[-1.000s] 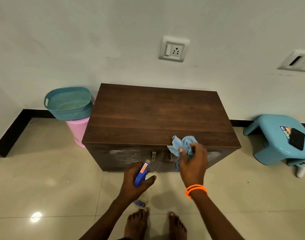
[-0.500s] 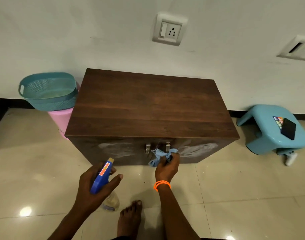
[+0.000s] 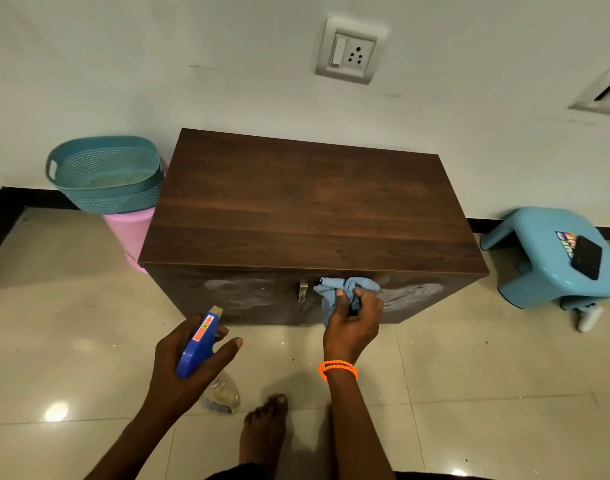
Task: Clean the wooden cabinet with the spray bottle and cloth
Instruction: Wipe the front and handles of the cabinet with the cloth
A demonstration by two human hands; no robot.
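A low dark wooden cabinet (image 3: 303, 206) stands against the white wall. Its front doors show whitish spray patches on both sides of a metal handle (image 3: 302, 291). My right hand (image 3: 354, 322) presses a bunched light blue cloth (image 3: 341, 289) against the upper part of the right door, just right of the handle. My left hand (image 3: 189, 358) holds a spray bottle (image 3: 201, 344) with a blue trigger head and clear body, in front of the left door and apart from it, nozzle toward the cabinet.
A teal basket (image 3: 106, 174) sits on a pink bucket (image 3: 132, 233) left of the cabinet. A light blue stool (image 3: 546, 261) with a black object (image 3: 587, 257) on it stands to the right. My bare foot (image 3: 263, 431) is on the tiled floor.
The cloth came down from the cabinet's top front edge to the door face beside the handle. The view moved closer. The bottle hand shifted left, staying in front of the left door.
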